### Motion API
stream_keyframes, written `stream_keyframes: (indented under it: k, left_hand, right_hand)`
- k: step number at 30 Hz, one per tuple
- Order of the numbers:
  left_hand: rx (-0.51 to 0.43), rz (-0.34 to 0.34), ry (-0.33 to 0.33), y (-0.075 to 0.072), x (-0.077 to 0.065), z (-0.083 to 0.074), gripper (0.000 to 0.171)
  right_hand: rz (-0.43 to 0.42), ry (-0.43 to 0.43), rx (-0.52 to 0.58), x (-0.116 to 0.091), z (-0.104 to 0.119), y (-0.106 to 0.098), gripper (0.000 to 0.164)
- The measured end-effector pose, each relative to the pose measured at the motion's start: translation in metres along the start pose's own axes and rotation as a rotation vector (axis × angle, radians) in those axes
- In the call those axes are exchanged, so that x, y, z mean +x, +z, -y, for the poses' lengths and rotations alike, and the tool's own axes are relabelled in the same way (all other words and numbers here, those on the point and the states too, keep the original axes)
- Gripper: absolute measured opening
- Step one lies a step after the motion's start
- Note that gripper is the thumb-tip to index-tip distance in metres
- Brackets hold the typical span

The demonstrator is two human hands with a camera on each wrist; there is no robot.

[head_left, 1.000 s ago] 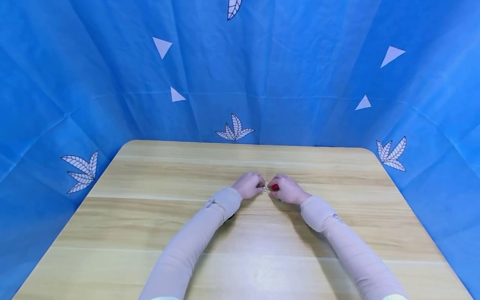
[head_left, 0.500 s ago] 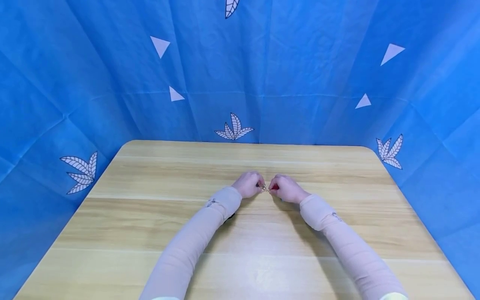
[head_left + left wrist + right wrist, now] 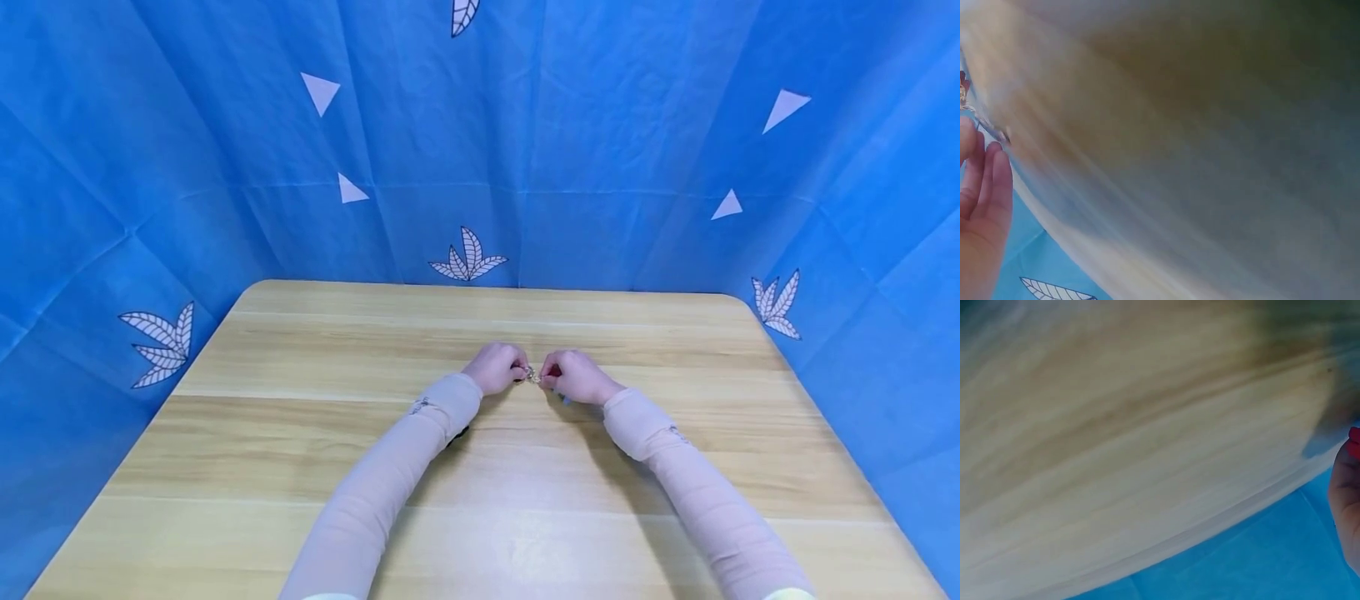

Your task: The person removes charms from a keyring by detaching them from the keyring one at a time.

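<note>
A small gold metal piece (image 3: 533, 377), chain-like in the left wrist view, spans the gap between both hands above the table. My left hand (image 3: 497, 369) pinches its left end between thumb and fingers; a dark bit shows at the fingertips. On the other side, my right hand (image 3: 576, 377) pinches at the right end. A red object (image 3: 1354, 445) sits at the right fingers in the right wrist view, mostly cut off by the frame edge. Below the right hand, a small blue piece (image 3: 566, 399) peeks out. The object's full shape is hidden by the fingers.
Both hands are over the far middle of a light wooden table (image 3: 300, 467). Blue cloth (image 3: 622, 133) printed with white leaves and triangles hangs behind and at both sides. A small dark item (image 3: 458, 435) shows beneath the left wrist.
The red part by the right fingers was plain to see a second ago and is now hidden in the head view. The right fingers have shifted slightly; the left hand is almost still.
</note>
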State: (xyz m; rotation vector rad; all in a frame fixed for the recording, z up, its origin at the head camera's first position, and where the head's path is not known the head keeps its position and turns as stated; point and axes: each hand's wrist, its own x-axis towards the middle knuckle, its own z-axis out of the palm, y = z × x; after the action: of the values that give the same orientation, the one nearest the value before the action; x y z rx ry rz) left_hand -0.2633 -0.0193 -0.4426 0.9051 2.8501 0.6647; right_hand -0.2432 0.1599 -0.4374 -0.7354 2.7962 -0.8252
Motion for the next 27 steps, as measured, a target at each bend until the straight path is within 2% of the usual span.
stream_keyframes:
  k: [9,14,19,23,27]
  left_hand:
    - [-0.077,-0.089,-0.037,-0.01,-0.002,0.005,0.007]
    - [-0.176,-0.106,-0.076,-0.014,-0.003,0.009,0.007]
    - [-0.201,-0.104,-0.088,-0.015,-0.001,0.01,0.008]
    - [-0.243,-0.09,-0.094,-0.013,0.003,0.01,0.008]
    - [-0.284,-0.098,-0.099,-0.012,0.005,0.011,0.007]
  right_hand:
    - [-0.016,0.046,0.13,0.008,0.007,-0.007,0.008]
    - [-0.03,0.084,0.196,0.013,0.007,-0.006,0.009]
    - [-0.04,0.076,0.185,0.014,0.005,-0.005,0.012]
    - [-0.052,0.095,0.238,0.015,0.002,-0.005,0.014]
    - [-0.079,0.081,0.25,0.017,0.003,-0.008,0.015]
